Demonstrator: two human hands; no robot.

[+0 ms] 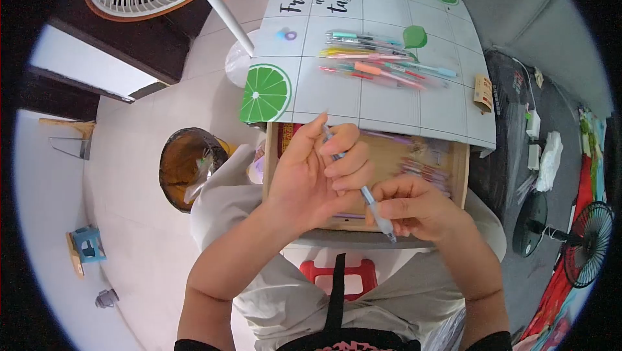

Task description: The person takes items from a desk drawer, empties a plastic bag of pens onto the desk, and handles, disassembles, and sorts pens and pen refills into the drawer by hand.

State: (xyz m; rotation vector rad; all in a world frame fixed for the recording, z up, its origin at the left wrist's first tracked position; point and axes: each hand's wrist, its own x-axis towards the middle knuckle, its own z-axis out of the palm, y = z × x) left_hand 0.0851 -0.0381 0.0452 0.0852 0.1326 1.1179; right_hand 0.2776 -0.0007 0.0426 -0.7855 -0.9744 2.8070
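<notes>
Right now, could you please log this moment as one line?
left hand: grips slim grey-blue pen | right hand: fingers on pen's lower part | open wooden drawer: beneath hands

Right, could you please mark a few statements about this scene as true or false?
The left hand and right hand both touch one pen. True.
The drawer is shut. False: it is open.
The pens on the tabletop stand in a cup. False: they lie loose on the printed cover.
The stool is red. True.
The bin is on the person's right. False: it is on their left.
</notes>
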